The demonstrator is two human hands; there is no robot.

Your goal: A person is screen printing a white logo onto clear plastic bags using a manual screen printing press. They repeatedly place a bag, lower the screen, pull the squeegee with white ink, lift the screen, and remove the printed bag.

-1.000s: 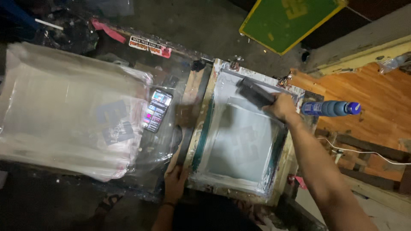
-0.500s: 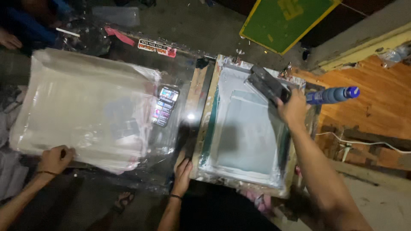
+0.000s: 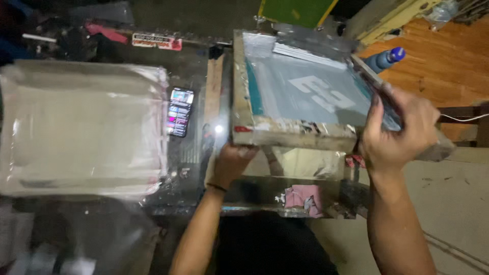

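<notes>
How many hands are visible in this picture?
2. The left hand holds the near edge of the wooden frame; the right hand grips a flat tool at its right side. Others may be out of view.

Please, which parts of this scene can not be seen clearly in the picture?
- Head view: the left hand has its fingertips hidden under the raised wooden screen-printing frame.
- Tool in the right hand: motion-blurred.
- Blue-capped bottle: mostly behind the frame.
- Phone screen: too small.
</notes>
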